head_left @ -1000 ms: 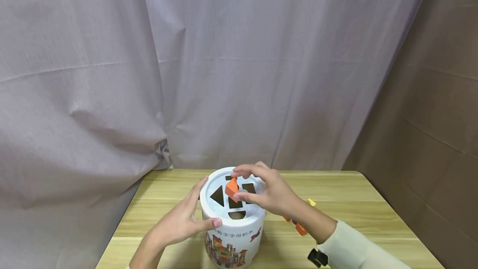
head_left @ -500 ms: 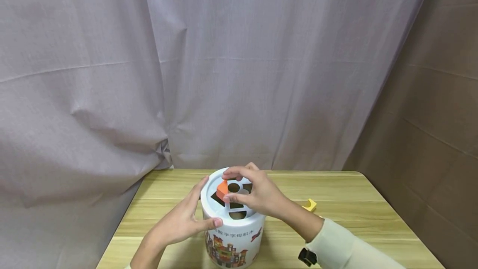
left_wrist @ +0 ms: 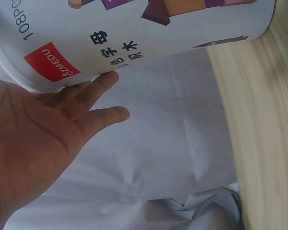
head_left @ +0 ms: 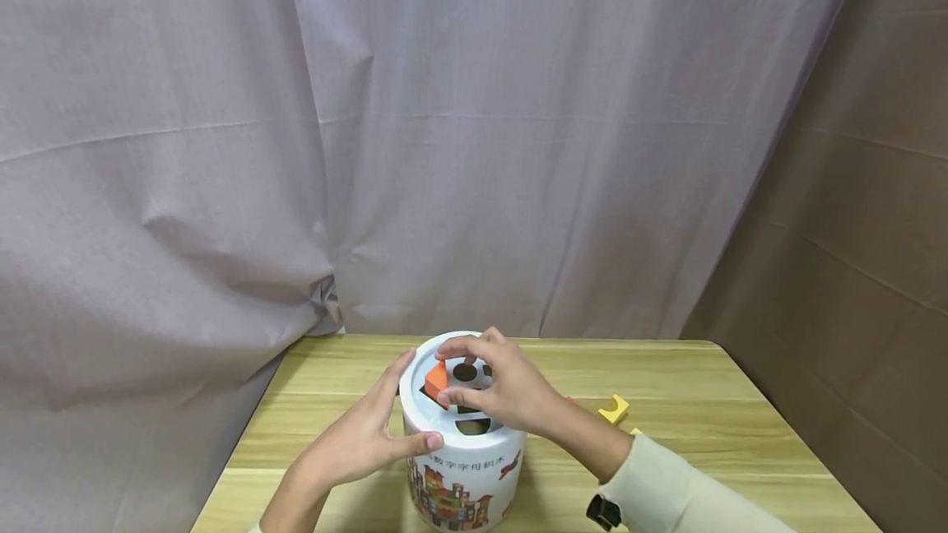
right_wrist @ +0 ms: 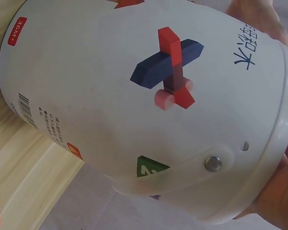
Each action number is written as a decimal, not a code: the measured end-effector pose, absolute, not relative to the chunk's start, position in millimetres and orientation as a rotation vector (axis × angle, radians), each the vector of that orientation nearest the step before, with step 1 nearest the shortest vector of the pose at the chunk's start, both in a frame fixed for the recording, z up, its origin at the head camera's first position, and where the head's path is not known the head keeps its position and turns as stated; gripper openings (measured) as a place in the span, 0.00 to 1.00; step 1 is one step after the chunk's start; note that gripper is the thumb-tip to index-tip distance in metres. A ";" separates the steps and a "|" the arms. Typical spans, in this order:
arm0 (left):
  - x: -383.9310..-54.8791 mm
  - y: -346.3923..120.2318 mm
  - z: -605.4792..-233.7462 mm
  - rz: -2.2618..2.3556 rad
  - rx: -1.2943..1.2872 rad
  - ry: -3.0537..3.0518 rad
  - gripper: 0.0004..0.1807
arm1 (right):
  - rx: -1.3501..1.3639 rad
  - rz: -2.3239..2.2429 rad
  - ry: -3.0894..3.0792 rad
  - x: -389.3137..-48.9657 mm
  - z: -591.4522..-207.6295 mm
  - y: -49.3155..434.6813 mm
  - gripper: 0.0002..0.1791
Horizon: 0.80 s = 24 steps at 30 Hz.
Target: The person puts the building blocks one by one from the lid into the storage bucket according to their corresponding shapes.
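Observation:
A white bucket (head_left: 489, 467) printed with block buildings and characters stands on the table. Shaped holes are cut in its white lid (head_left: 419, 418). My left hand (head_left: 370, 430) rests against the bucket's left side, thumb at the front of the rim; in the left wrist view its fingers (left_wrist: 98, 91) lie fairly straight along the wall. Between thumb and fingers my right hand (head_left: 504, 381) pinches an orange triangular block (head_left: 435, 385). That block sits right at the triangular hole on the lid's left, covering most of it. The right wrist view shows mainly the bucket's side and its handle (right_wrist: 182, 177).
A yellow block with a curved cutout (head_left: 614, 410) lies on the wooden table (head_left: 704, 434) right of the bucket. Other small blocks are partly hidden behind my right forearm. A grey curtain (head_left: 518, 146) hangs along the table's back edge.
My right hand has carried the orange block leftward across the lid, from over the middle holes down to the triangular hole. The left hand stays at the bucket's side.

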<state>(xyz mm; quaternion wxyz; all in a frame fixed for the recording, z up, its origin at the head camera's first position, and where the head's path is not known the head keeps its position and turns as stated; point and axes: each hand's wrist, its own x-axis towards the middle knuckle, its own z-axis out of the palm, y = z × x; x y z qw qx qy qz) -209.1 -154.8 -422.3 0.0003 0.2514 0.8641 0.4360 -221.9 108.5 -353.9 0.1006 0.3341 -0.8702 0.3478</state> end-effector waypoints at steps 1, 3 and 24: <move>-209.0 -154.8 -422.4 1.369 0.786 2.713 0.70 | 0.988 1.022 -2.571 -222.0 -354.4 108.0 0.30; -208.9 -154.8 -422.4 1.372 0.783 2.708 0.70 | 0.989 1.001 -2.571 -222.6 -355.5 107.3 0.30; -208.5 -154.6 -421.9 1.359 0.782 2.726 0.72 | 0.876 0.894 -2.529 -218.6 -342.2 169.9 0.37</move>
